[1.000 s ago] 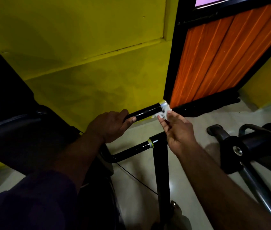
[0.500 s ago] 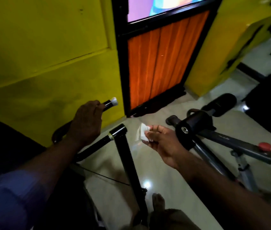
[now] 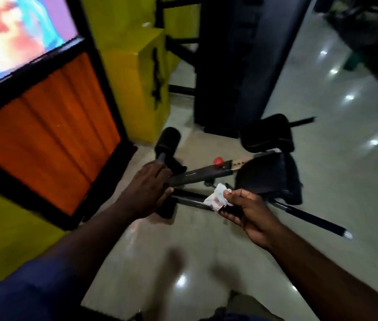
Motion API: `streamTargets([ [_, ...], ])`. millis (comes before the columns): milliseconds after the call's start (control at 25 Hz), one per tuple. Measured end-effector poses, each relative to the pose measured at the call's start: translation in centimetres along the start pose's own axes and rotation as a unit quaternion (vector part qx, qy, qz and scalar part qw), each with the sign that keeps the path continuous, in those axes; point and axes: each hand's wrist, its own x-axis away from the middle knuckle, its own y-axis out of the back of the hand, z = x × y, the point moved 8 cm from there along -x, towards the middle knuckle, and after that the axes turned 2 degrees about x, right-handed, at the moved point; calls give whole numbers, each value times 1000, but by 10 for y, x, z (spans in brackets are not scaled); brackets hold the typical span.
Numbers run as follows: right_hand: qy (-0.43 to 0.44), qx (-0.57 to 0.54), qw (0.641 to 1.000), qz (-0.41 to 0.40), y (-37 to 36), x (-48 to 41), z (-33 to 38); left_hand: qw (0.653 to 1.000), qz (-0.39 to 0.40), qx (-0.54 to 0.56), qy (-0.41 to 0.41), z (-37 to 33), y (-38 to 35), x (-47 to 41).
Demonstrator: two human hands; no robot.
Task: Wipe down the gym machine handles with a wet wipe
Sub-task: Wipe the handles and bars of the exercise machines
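Both arms reach forward and down, the left one in a blue sleeve [image 3: 21,286]. The left hand [image 3: 147,191] lies knuckles up, fingers curled over a dark bar [image 3: 197,174]. The right hand [image 3: 250,212], near it but apart, turns its palm inward and pinches a crumpled white wipe [image 3: 217,199] between thumb and fingertips.

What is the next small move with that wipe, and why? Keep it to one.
Probably slide the wet wipe along the black handle bar toward its silver end cap. The right hand pinches the wipe against the bar's near part, the stretch out to the cap lies uncovered, and the left hand holds the machine frame, likely steadying it.
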Motion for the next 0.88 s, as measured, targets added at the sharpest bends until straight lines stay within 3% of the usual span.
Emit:
streamTargets([
  [360,62,-11,972,-228,268,-21,47,977,104,71,-175,-164,-128,-231],
  [520,39,155,908,-386,347,-15,31,951,142,69,-265,-225,-177,-281],
  [640,1,298,839,-456,372,-17,17,906,204,92,-359,-262,-225,-308],
  [800,-12,249,795,-554,377,-15,-6,839,240,94,-480,-316,-284,-346],
  [880,-1,232,761,-607,370,-19,-15,787,252,106,-553,-340,-307,-348],
])
